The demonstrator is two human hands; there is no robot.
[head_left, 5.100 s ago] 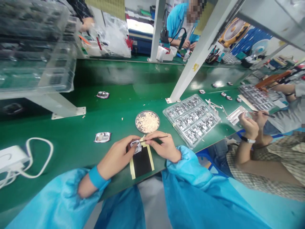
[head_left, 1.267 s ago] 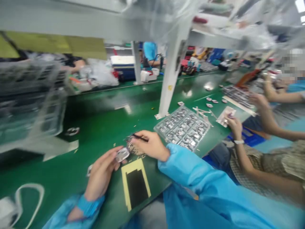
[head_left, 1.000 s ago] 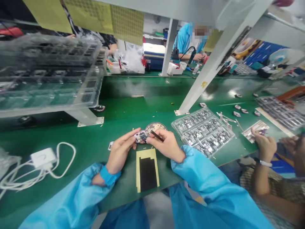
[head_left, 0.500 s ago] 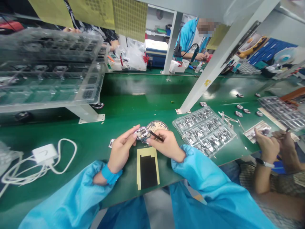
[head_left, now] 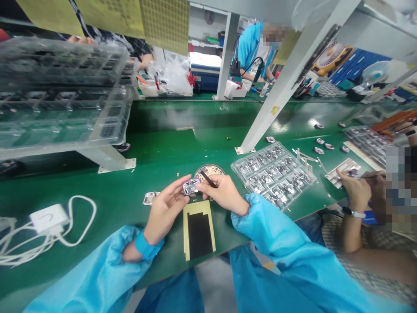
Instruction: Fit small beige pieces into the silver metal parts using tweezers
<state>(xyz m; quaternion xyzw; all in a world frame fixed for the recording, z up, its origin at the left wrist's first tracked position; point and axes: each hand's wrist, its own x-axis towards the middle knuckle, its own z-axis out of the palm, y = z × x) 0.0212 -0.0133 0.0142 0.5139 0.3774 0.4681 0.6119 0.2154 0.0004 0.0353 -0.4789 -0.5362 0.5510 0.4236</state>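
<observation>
Between the thumb and fingers of my left hand point(head_left: 166, 206) is a small electronic part point(head_left: 190, 186) with a purplish rim. My right hand point(head_left: 223, 191) grips dark tweezers point(head_left: 207, 178), and its thumb and fingertips touch the right side of the part. Just behind my hands stands a round dish point(head_left: 210, 168) of tiny pieces. A black sheet on yellow backing point(head_left: 200, 232) lies in front of them. Another small part point(head_left: 150, 198) rests on the green table, left of my left hand.
A clear compartment tray point(head_left: 273, 174) of small parts lies to the right, beside a slanted white post point(head_left: 260, 117). White cable and adapter point(head_left: 50, 218) sit at the left, below stacked clear trays point(head_left: 65, 104). A neighbouring person's hands point(head_left: 358, 191) work at far right.
The held part has turned to show its face more squarely, and the tweezers now point up and away from it. The whole view has shifted slightly to the right.
</observation>
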